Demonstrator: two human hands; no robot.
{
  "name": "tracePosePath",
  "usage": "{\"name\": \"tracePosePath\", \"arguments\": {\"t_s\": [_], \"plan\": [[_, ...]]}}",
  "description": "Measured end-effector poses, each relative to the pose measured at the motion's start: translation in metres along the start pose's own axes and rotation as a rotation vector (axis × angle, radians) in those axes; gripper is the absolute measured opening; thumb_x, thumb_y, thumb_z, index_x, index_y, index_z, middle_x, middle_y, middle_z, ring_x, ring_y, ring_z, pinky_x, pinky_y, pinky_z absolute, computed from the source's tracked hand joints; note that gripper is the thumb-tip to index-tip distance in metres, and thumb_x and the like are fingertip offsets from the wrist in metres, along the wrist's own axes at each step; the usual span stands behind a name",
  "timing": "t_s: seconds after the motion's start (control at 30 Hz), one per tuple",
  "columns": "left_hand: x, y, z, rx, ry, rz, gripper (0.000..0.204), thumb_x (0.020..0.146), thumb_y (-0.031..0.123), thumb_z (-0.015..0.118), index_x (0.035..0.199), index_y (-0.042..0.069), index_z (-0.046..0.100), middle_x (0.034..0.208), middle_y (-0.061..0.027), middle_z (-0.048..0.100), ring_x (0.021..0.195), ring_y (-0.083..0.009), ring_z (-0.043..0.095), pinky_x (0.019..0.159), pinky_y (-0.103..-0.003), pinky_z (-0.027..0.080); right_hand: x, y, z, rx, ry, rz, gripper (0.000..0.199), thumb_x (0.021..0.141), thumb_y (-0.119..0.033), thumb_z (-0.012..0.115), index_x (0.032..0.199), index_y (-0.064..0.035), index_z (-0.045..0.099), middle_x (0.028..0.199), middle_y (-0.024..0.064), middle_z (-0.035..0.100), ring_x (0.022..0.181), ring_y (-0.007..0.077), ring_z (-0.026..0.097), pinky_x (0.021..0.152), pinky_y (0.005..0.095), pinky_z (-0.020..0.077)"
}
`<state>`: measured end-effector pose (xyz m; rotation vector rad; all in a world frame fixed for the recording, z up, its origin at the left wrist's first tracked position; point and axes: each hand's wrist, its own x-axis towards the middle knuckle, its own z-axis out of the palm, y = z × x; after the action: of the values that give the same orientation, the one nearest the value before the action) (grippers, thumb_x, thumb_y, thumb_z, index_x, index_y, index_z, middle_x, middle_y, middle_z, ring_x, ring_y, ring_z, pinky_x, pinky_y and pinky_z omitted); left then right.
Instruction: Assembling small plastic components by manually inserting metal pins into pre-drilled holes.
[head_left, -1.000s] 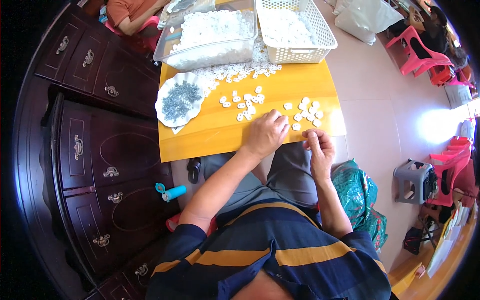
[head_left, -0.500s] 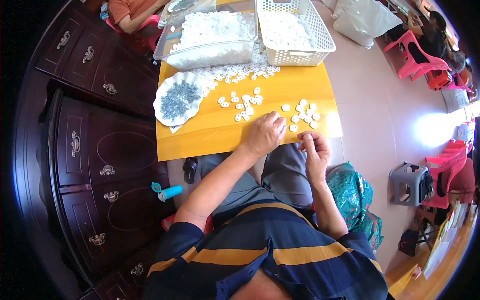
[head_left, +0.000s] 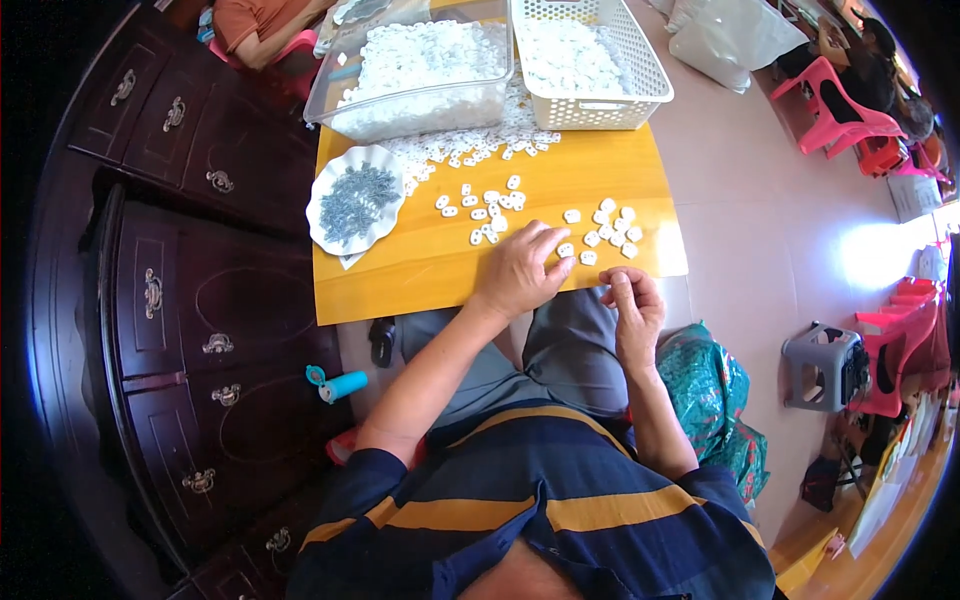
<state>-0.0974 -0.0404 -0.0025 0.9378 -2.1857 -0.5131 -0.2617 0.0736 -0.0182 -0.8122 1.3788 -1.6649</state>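
My left hand [head_left: 522, 270] rests over the near edge of the yellow tabletop [head_left: 420, 262], thumb and fingers apart. A small white plastic piece [head_left: 566, 250] with holes lies on the table by its thumb and fingertips. At the near right corner my right hand [head_left: 637, 303] is closed, thumb pressed against the fingers; what they hold, if anything, is too small to tell. Beyond it lies a loose group of similar white pieces [head_left: 605, 232]. More white pieces [head_left: 493, 205] are scattered past my left hand. A scalloped white dish [head_left: 326, 236] of small grey metal parts stands at the left.
A clear plastic bin [head_left: 415, 112] and a cream perforated basket [head_left: 600, 115], both full of white pieces, stand at the table's far side. Dark wooden drawers [head_left: 160, 300] line the left. A green bag [head_left: 705, 385] and a grey stool [head_left: 815, 365] are on the right.
My left hand's thumb and fingers have spread, and a white piece now shows beside them on the table. My right hand stays pinched in nearly the same place.
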Motion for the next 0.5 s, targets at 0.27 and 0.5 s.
{"name": "tracePosePath", "arguments": {"t_s": [0.27,0.5], "plan": [[-0.03,-0.008,-0.023,-0.175,0.094,-0.142,0.02,0.089,0.005,0.069,0.109,0.002,0.07,0.098,-0.0154,0.069,0.085,-0.0338,0.069,0.074,-0.042,0.057,0.0,-0.003,0.011,-0.066,-0.05,-0.011,0.015,0.105,-0.017,0.064,0.107,-0.003,0.07,0.1,0.0035,0.073,0.077,0.007,0.06,0.072,0.0212,0.0488],[-0.023,-0.046,-0.067,0.095,0.202,-0.193,0.015,0.089,0.005,0.07,0.104,0.006,0.071,0.095,-0.0125,0.068,0.086,-0.0342,0.069,0.073,-0.043,0.056,-0.002,-0.003,0.03,-0.238,-0.147,-0.065,0.012,0.104,-0.011,0.063,0.105,-0.001,0.07,0.095,0.0025,0.072,0.075,0.0069,0.061,0.07,0.0217,0.0503]]}}
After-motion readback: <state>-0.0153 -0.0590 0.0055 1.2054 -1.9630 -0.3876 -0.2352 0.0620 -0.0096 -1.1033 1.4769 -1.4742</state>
